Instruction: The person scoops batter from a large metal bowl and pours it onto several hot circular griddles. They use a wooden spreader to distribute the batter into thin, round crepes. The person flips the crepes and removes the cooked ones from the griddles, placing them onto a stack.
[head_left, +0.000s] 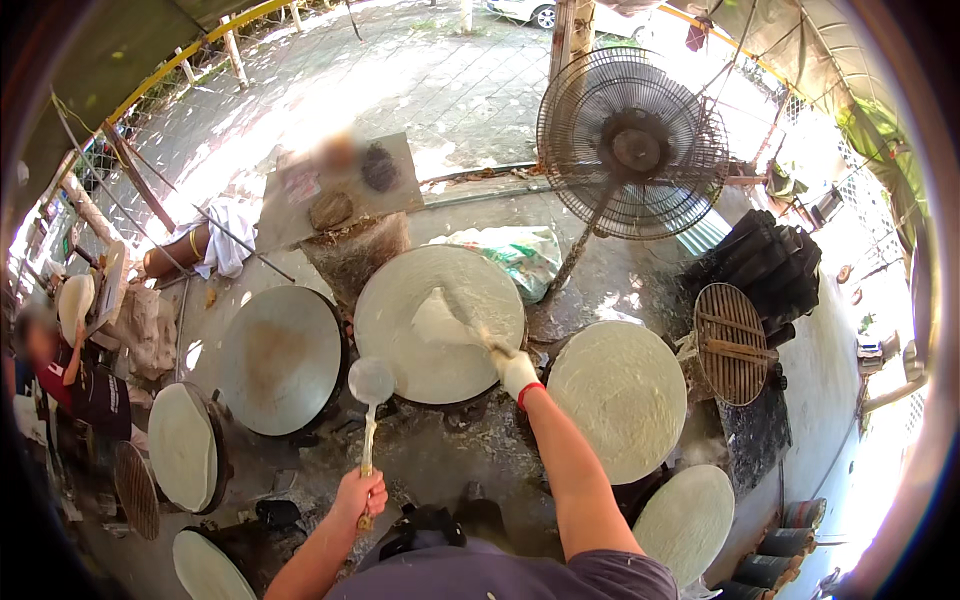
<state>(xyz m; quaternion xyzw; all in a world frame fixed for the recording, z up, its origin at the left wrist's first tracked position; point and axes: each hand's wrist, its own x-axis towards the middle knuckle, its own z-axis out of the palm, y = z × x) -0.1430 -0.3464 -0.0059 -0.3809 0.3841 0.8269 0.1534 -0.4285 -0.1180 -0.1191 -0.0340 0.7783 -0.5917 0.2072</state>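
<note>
My left hand (360, 496) grips the handle of a ladle (371, 381), its round bowl coated with pale batter. My right hand (517, 375), in a white glove with a red band at the wrist, holds a spreading tool (463, 311) over the middle round griddle (382, 330). Pale batter covers that griddle, and a whiter patch of batter (435, 319) lies beside the tool's blurred blade. Left of it, a bare griddle (281, 360) has a brown stain at its centre. On the right, another griddle (619, 401) carries a pale, bumpy layer.
More coated griddles stand at the lower right (686, 525) and left (181, 450). A large pedestal fan (636, 150) rises behind a plastic bag (529, 262). Dark cylinders (765, 262) are stacked near a round slatted board (731, 341). Another person (86, 386) is at far left.
</note>
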